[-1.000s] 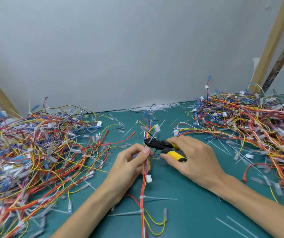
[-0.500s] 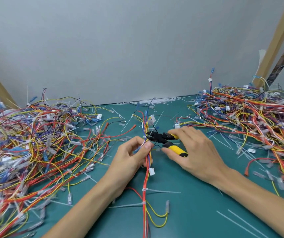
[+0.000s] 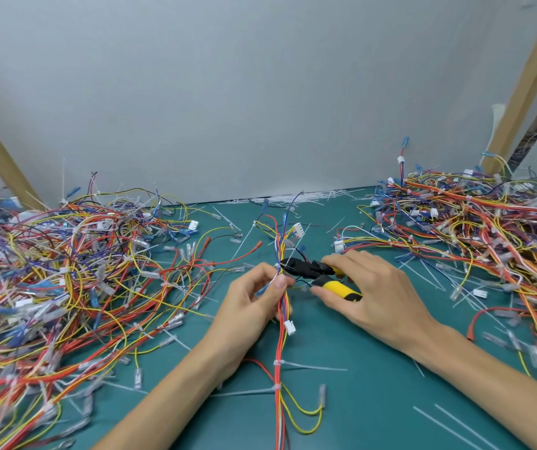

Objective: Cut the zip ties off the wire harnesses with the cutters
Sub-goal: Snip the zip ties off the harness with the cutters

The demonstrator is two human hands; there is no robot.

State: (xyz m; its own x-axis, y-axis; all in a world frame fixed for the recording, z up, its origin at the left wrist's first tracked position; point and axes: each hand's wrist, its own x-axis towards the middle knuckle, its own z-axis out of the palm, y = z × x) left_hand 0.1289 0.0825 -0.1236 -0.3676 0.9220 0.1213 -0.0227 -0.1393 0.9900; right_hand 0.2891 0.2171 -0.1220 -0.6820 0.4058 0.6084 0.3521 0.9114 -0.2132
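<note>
A wire harness (image 3: 280, 339) of red, yellow and blue wires runs down the middle of the green mat. My left hand (image 3: 251, 303) pinches its bundle between thumb and fingers. My right hand (image 3: 371, 293) grips the yellow-handled cutters (image 3: 317, 274), whose black jaws sit at the bundle just above my left thumb. Two white zip ties (image 3: 276, 363) still ring the harness lower down, their tails pointing sideways. I cannot see a tie inside the jaws.
A big tangle of harnesses (image 3: 59, 277) fills the left side and another pile (image 3: 475, 228) the right. Cut white tie tails (image 3: 306, 194) lie along the wall and scattered on the mat (image 3: 367, 394). Wooden posts (image 3: 527, 82) lean at both sides.
The cutters and both hands stay together on the harness; the view has tilted a little, so they sit slightly higher in frame. The jaws have closed in on the bundle.
</note>
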